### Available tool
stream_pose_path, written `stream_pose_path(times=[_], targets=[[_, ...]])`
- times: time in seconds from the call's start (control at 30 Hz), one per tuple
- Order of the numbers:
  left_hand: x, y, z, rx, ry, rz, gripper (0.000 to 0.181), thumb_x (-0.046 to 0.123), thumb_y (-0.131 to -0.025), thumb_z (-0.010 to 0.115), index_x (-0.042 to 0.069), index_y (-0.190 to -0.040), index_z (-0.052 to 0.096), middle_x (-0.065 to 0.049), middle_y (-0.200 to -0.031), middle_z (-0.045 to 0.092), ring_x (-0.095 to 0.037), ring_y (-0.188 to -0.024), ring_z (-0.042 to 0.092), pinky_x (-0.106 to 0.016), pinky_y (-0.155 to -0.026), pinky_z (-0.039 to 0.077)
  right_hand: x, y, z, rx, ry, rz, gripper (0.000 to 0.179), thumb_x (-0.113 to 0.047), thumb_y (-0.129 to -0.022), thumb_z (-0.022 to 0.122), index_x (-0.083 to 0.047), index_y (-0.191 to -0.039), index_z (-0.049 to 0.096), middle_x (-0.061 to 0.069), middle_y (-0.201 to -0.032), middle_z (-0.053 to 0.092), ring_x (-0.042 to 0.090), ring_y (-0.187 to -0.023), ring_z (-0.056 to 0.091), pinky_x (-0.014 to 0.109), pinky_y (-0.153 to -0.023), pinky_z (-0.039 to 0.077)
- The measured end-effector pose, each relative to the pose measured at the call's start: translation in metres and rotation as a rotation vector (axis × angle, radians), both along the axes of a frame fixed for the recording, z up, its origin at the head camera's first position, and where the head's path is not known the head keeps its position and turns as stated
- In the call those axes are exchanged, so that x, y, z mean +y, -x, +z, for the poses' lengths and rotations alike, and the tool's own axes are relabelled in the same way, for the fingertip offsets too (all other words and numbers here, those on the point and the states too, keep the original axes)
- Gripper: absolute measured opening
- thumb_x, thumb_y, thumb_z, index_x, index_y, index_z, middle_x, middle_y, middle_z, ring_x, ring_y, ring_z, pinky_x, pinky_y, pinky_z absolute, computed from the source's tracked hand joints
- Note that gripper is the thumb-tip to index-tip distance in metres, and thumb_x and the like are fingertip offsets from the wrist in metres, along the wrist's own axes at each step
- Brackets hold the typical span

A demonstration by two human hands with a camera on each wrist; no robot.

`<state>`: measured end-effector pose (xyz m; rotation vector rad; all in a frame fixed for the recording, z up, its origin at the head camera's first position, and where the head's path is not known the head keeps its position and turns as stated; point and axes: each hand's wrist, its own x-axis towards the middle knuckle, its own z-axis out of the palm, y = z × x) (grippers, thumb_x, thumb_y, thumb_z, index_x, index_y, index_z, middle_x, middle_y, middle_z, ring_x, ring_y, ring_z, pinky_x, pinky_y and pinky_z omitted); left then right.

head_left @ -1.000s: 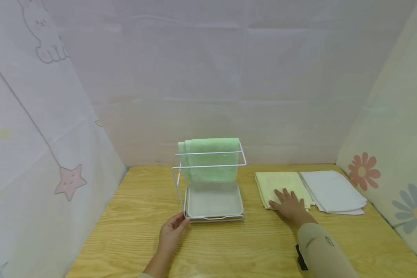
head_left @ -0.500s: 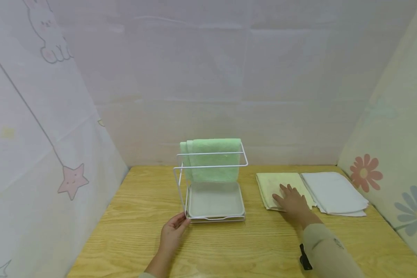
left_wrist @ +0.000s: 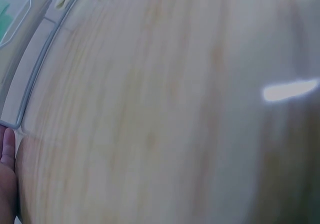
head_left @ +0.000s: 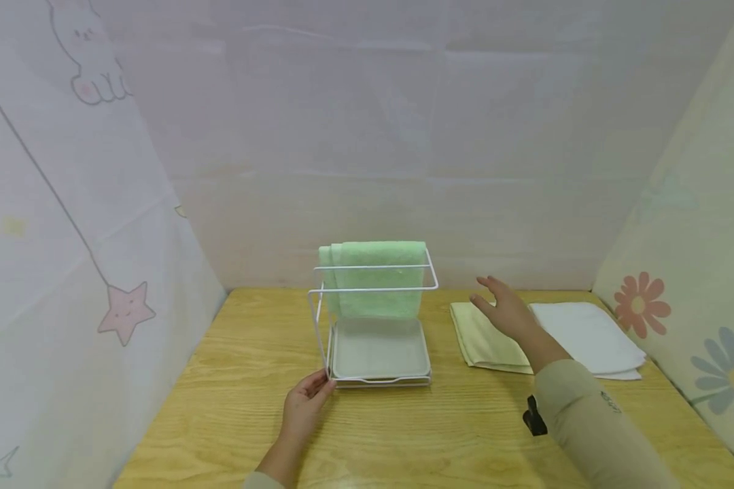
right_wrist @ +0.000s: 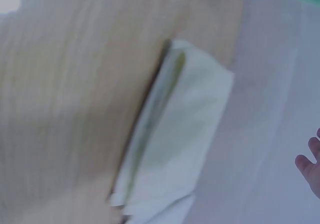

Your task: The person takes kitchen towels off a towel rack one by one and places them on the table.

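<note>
A white wire towel rack (head_left: 373, 290) stands on the table with a solid tray (head_left: 380, 348) in its base. Over its rear bar hangs a folded green towel (head_left: 382, 282). My left hand (head_left: 302, 407) pinches the rack's front left corner between thumb and fingers; in the left wrist view that hand (left_wrist: 7, 174) shows only at the lower left edge. Raised over a folded yellow towel (head_left: 486, 343), my right hand (head_left: 504, 312) has its fingers spread and holds nothing. The right wrist view shows this yellow towel (right_wrist: 175, 129) lying apart from the fingers.
A folded white towel (head_left: 587, 336) lies right of the yellow one, partly behind the right forearm. The wooden table (head_left: 251, 353) ends at a pale cloth backdrop (head_left: 367, 136), with printed cloth walls at both sides. A black strap piece (head_left: 534, 418) shows by the right sleeve.
My right hand has lifted off the yellow towel and moved up and away, toward the backdrop. My left hand has stayed at the rack's corner. The view has shifted slightly.
</note>
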<state>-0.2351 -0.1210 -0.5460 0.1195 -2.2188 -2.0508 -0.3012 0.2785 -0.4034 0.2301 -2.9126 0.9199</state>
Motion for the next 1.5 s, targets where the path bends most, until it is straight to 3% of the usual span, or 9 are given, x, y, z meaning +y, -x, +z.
stream_pose_path(times=[0.23,0.47,0.57,0.77,1.0,1.27,1.5], targets=[[0.001,0.001,0.002,0.021,-0.01,0.001,0.037,0.008,-0.089,0.071,-0.01,-0.12,0.062,-0.028,-0.123,0.064,-0.023,-0.108,0.067,-0.016,-0.084,0.057,-0.021,0.013,0.047,0.058,0.081,0.033,0.065,-0.051,-0.103,0.039,-0.01,-0.154,0.029,0.02,-0.16,0.025,0.047,-0.144,0.027,0.066,-0.114,0.03],[0.001,0.001,0.0,0.004,-0.014,0.007,0.036,0.007,-0.089,0.071,-0.009,-0.12,0.062,-0.027,-0.124,0.064,-0.033,-0.113,0.065,-0.016,-0.085,0.057,-0.059,0.021,0.086,0.051,0.185,0.073,0.062,-0.049,-0.103,0.043,-0.016,-0.154,0.031,0.014,-0.161,0.027,0.04,-0.147,0.024,0.062,-0.119,0.026],[0.001,0.0,0.001,0.0,-0.013,0.006,0.036,0.007,-0.089,0.07,-0.009,-0.12,0.062,-0.027,-0.124,0.064,-0.034,-0.114,0.064,-0.017,-0.086,0.057,-0.076,0.024,0.097,0.05,0.176,0.109,0.059,-0.047,-0.102,0.044,-0.017,-0.153,0.033,0.012,-0.161,0.028,0.039,-0.147,0.025,0.06,-0.119,0.027],[0.002,-0.002,0.001,-0.011,-0.009,-0.009,0.037,0.01,-0.09,0.07,-0.008,-0.121,0.061,-0.026,-0.125,0.064,-0.036,-0.116,0.063,-0.019,-0.087,0.058,-0.102,0.028,0.11,0.026,0.103,0.167,0.057,-0.045,-0.1,0.053,-0.022,-0.15,0.038,0.006,-0.16,0.031,0.04,-0.143,0.034,0.059,-0.116,0.033],[0.006,-0.002,0.002,0.003,-0.017,-0.016,0.037,0.009,-0.091,0.07,-0.01,-0.121,0.061,-0.026,-0.124,0.064,-0.035,-0.115,0.064,-0.018,-0.087,0.058,-0.118,0.039,0.12,-0.031,0.053,0.227,0.061,-0.035,-0.093,0.067,-0.019,-0.147,0.044,0.008,-0.157,0.038,0.035,-0.144,0.033,0.056,-0.118,0.032],[0.011,-0.002,-0.001,0.007,-0.015,-0.016,0.036,0.008,-0.09,0.07,-0.009,-0.12,0.061,-0.027,-0.122,0.065,-0.028,-0.11,0.067,-0.018,-0.085,0.058,-0.122,0.047,0.12,-0.089,0.112,0.246,0.056,-0.023,-0.092,0.07,-0.014,-0.143,0.048,0.01,-0.147,0.051,0.03,-0.139,0.043,0.049,-0.118,0.036],[0.014,-0.003,0.0,0.028,-0.033,-0.024,0.037,0.008,-0.09,0.07,-0.011,-0.12,0.061,-0.028,-0.121,0.065,-0.033,-0.111,0.066,-0.019,-0.084,0.058,-0.123,0.05,0.121,-0.135,0.171,0.203,0.049,-0.018,-0.093,0.069,-0.013,-0.139,0.054,0.01,-0.143,0.055,0.029,-0.135,0.046,0.045,-0.116,0.039]])
